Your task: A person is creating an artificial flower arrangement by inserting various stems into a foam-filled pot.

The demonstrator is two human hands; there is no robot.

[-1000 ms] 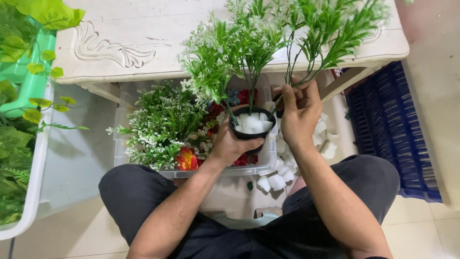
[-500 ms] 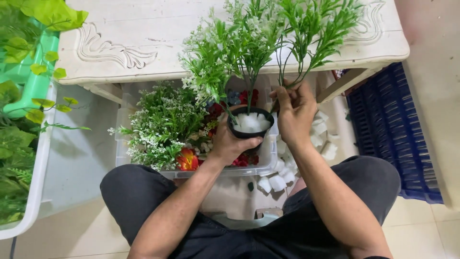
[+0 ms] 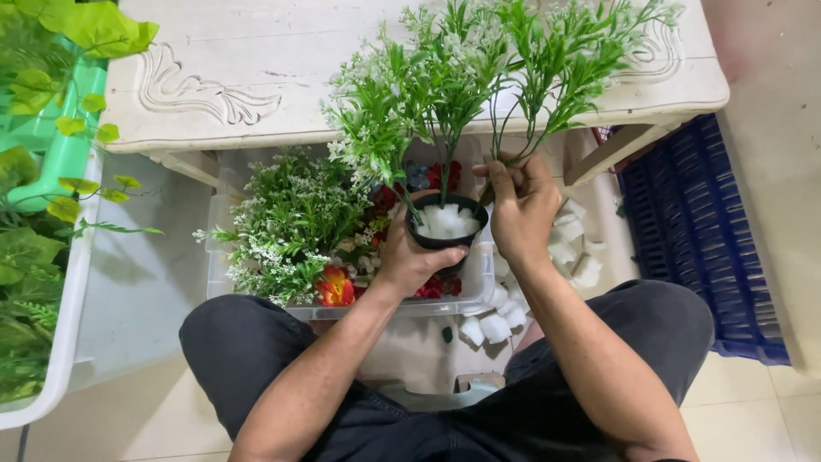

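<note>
White painted wood with carved scrolls, that's the worktop [image 3: 256, 77] across the top of our view; below it pale floor tiles [image 3: 753, 411], where we sit with knees spread in dark trousers. A clear plastic bin [image 3: 475, 295] sits on the floor under the worktop edge, packed with white-flowered green sprigs [image 3: 291, 218] and red fake flowers [image 3: 335, 287]. White foam blocks [image 3: 492, 325] lie loose on the floor just beside the bin, more of them behind our right wrist. Dark blue slatted crate [image 3: 684, 222] at right, a white tray [image 3: 64, 342] of leafy greenery at far left with a green plastic piece [image 3: 60, 145] above it. Our left hand [image 3: 410, 257] comes up from below, fingers wrapped around the near side of a small black pot [image 3: 446, 224] filled with white foam, held over the bin; hand closed on it. Green plastic stems [image 3: 428, 94] stand upright in the pot and fan out over the worktop edge. Our right hand [image 3: 523, 210] is just beside the pot on its right, back of hand to us, fingertips pinched closed on thin stalks of another sprig [image 3: 581, 60] near the pot rim. Against the frame half a second back: pot, left hand and right hand sit about the same place, right-hand fingers now bunched tighter at the stalks; bin, blocks, crate unchanged.
</note>
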